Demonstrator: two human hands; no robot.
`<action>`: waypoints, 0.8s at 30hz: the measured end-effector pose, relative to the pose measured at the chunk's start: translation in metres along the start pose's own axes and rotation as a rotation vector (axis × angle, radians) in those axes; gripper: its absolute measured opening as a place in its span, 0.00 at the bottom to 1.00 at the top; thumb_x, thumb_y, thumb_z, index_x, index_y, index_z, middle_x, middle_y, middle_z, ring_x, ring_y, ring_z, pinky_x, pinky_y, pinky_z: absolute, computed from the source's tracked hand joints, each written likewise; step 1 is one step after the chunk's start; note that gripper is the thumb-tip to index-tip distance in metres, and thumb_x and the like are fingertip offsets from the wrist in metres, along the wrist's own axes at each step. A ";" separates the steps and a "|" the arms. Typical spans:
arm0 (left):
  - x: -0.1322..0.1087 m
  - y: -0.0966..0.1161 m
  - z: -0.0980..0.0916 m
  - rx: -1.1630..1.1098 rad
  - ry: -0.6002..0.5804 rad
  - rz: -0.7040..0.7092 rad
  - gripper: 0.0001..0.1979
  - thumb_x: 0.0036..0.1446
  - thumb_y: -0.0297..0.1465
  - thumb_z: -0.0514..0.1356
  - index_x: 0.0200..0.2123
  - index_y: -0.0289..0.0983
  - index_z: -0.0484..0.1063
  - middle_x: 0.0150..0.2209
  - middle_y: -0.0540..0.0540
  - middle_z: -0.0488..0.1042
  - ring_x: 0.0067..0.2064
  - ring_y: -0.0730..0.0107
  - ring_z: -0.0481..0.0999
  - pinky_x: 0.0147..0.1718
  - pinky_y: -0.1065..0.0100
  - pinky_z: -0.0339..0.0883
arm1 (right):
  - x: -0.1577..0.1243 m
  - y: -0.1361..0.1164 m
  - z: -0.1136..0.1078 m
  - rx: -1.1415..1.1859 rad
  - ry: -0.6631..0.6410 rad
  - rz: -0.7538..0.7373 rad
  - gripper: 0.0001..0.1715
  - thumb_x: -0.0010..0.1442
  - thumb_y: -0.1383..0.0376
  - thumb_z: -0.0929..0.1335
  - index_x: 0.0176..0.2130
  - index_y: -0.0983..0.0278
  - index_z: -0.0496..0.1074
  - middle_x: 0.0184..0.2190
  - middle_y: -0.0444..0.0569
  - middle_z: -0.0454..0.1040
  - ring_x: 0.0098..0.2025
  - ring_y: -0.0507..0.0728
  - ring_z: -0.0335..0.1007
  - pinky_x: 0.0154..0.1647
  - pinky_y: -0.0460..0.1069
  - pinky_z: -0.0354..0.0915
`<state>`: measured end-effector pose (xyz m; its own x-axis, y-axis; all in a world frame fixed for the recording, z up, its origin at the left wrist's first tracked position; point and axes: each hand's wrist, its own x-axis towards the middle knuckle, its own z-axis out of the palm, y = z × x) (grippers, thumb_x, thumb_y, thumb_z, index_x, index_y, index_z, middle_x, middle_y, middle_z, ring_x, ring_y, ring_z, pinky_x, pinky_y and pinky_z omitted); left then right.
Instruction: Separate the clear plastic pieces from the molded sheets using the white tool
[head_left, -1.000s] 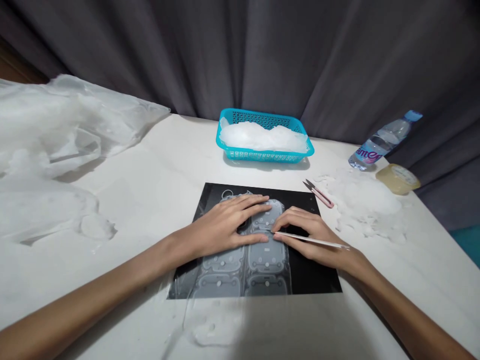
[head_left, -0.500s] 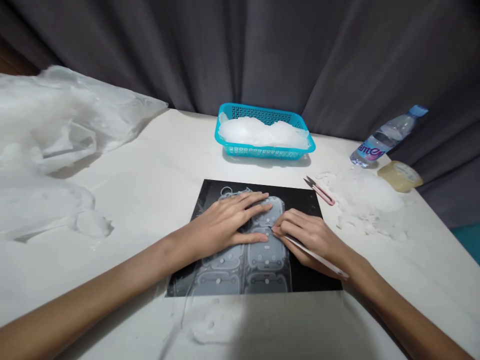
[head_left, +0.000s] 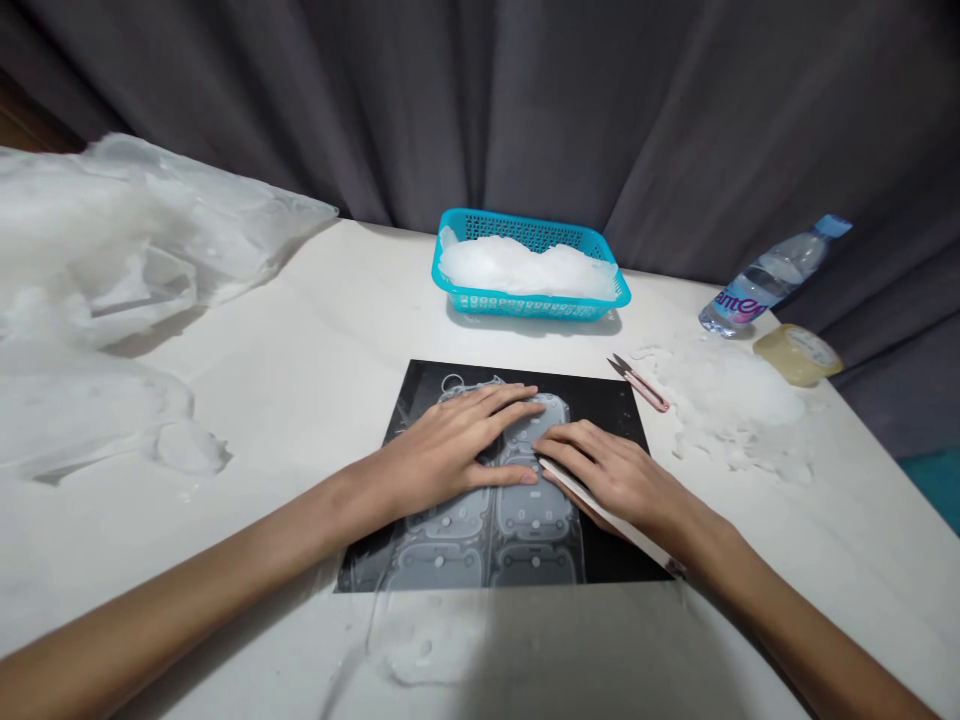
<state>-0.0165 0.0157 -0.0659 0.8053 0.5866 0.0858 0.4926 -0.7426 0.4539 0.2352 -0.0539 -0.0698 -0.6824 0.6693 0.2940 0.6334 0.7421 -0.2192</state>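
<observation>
My left hand lies flat with fingers spread, pressing on a translucent sheet of moulded rounded-rectangle pieces. The sheet rests on a black mat and hangs past its front edge onto the table. My right hand is closed on a slim white pen-shaped tool, which slants under the palm toward the wrist. Its fingertips touch the sheet between two pieces of the right column, close to my left thumb. Those fingers cover the tool's tip.
A blue basket with white translucent pieces stands at the back. To the right are pink-handled thread snips, a heap of clear scraps, a tape roll and a water bottle. Large plastic bags lie left.
My right fingers have stretched forward and left, flatter over the sheet, and the white tool has tucked further under the palm. My left hand stays put.
</observation>
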 end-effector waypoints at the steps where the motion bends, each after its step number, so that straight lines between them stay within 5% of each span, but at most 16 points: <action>1: -0.001 0.000 0.000 -0.011 -0.002 -0.001 0.37 0.66 0.55 0.56 0.71 0.46 0.58 0.73 0.43 0.57 0.72 0.50 0.59 0.68 0.51 0.56 | -0.001 -0.001 0.002 -0.024 -0.001 -0.016 0.20 0.73 0.68 0.62 0.63 0.64 0.66 0.56 0.58 0.74 0.57 0.63 0.72 0.53 0.58 0.74; 5: -0.001 0.005 0.001 -0.058 -0.018 -0.012 0.38 0.69 0.53 0.54 0.74 0.44 0.50 0.74 0.41 0.54 0.73 0.50 0.56 0.69 0.52 0.55 | 0.003 0.010 0.003 0.008 0.145 0.011 0.19 0.71 0.72 0.62 0.59 0.65 0.70 0.50 0.58 0.77 0.51 0.63 0.74 0.52 0.58 0.73; 9: -0.001 0.008 -0.003 -0.079 -0.054 -0.026 0.42 0.70 0.53 0.53 0.76 0.44 0.38 0.77 0.40 0.46 0.75 0.49 0.50 0.70 0.51 0.53 | 0.014 0.045 -0.012 0.057 0.600 0.410 0.11 0.72 0.68 0.63 0.47 0.62 0.75 0.44 0.54 0.77 0.47 0.61 0.75 0.51 0.59 0.71; 14: 0.002 0.009 -0.009 -0.163 0.049 -0.062 0.52 0.64 0.55 0.60 0.76 0.44 0.32 0.76 0.36 0.48 0.74 0.46 0.52 0.69 0.48 0.54 | 0.016 0.044 -0.032 0.260 0.431 0.425 0.09 0.71 0.63 0.65 0.47 0.59 0.76 0.45 0.50 0.77 0.49 0.60 0.74 0.52 0.56 0.69; 16: 0.006 0.012 -0.011 -0.203 0.189 -0.063 0.50 0.61 0.53 0.64 0.76 0.44 0.40 0.72 0.36 0.57 0.71 0.47 0.59 0.67 0.48 0.57 | 0.016 0.026 -0.037 0.340 0.322 0.369 0.10 0.71 0.63 0.66 0.49 0.58 0.76 0.46 0.49 0.77 0.50 0.59 0.73 0.53 0.56 0.68; 19: 0.014 0.018 -0.016 -0.283 0.249 -0.023 0.24 0.68 0.46 0.61 0.61 0.42 0.69 0.55 0.42 0.75 0.56 0.55 0.73 0.57 0.55 0.66 | 0.017 0.000 -0.044 0.426 0.264 0.320 0.15 0.71 0.63 0.67 0.55 0.55 0.75 0.47 0.49 0.75 0.47 0.58 0.73 0.51 0.55 0.68; 21: 0.017 0.021 -0.019 -0.379 0.208 -0.054 0.16 0.71 0.44 0.58 0.47 0.39 0.77 0.43 0.45 0.78 0.45 0.61 0.76 0.46 0.62 0.68 | 0.016 -0.007 -0.049 0.439 0.338 0.343 0.17 0.71 0.63 0.67 0.57 0.54 0.74 0.46 0.49 0.73 0.44 0.57 0.72 0.47 0.55 0.69; 24: 0.019 0.022 -0.024 -0.541 0.190 -0.172 0.17 0.69 0.44 0.60 0.41 0.36 0.76 0.37 0.48 0.77 0.37 0.67 0.75 0.36 0.67 0.64 | 0.012 -0.005 -0.053 0.405 0.536 0.398 0.13 0.70 0.64 0.67 0.51 0.56 0.77 0.41 0.49 0.72 0.41 0.58 0.70 0.41 0.54 0.68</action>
<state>0.0012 0.0183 -0.0330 0.6313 0.7683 0.1057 0.3321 -0.3909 0.8584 0.2434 -0.0513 -0.0155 -0.0970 0.8554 0.5087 0.5405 0.4745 -0.6948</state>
